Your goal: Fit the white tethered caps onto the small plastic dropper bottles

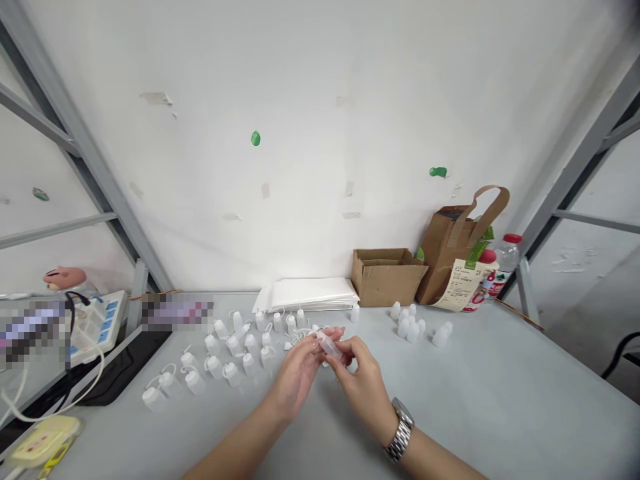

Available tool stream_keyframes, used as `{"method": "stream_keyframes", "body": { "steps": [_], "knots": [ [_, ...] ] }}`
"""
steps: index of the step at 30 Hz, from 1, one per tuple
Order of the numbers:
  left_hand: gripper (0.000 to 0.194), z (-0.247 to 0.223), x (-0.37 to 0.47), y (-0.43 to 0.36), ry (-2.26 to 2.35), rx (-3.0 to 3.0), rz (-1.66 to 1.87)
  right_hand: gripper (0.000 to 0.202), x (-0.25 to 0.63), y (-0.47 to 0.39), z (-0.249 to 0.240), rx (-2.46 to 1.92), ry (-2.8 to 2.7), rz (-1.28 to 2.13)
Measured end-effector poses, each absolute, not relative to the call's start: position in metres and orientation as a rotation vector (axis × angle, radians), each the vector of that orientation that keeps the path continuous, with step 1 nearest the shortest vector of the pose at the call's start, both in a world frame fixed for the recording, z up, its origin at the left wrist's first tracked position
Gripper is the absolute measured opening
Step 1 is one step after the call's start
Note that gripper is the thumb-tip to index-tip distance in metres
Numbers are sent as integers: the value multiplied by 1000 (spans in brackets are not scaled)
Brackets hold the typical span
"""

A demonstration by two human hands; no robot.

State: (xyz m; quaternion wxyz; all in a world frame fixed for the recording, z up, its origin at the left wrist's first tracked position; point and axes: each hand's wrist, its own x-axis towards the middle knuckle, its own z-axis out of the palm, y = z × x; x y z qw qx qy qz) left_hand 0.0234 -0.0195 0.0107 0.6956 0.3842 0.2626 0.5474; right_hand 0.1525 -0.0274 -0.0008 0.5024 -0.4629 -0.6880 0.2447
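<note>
A small translucent plastic squeeze bottle (330, 347) lies tilted between my two hands, above the middle of the table. My left hand (299, 371) has its thumb and fingers at the bottle's upper end. My right hand (364, 373), with a metal watch on the wrist, pinches the lower end. Behind my left hand is a loose pile of white strapped caps (299, 335), partly hidden by the fingers. Several capped squeeze bottles (231, 373) with looped straps stand to the left. On the right, a cluster of similar bottles (413, 331) shows no straps.
At the back are stacked white sheets (310, 293), an open cardboard box (387, 283), a brown paper bag (440, 247) and a red-capped drink bottle (507, 257). On the left are a power strip (107, 327), cables, a black pad (127, 370) and a yellow-topped device (45, 441).
</note>
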Motion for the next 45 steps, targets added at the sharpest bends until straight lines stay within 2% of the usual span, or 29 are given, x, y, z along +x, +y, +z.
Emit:
{"method": "stream_keyframes", "body": {
  "steps": [14,17,22,25,36,45],
  "knots": [
    [23,18,23,-22,749,975,1217,4,150,-29,-11,-1038,-1752,430],
    [23,19,22,-21,749,966,1226,6,151,-26,-6,-1075,-1715,583],
    [27,20,19,-18,755,936,1209,16,154,-18,7,-1088,-1590,1100],
    [32,18,17,-17,667,882,1177,22,156,-15,8,-1051,-1485,1257],
    [29,16,18,-17,635,879,1167,27,155,-16,8,-1015,-1355,1338],
    [29,19,19,-20,727,1011,1156,26,155,-20,17,-859,-1233,1594]
  ]
}}
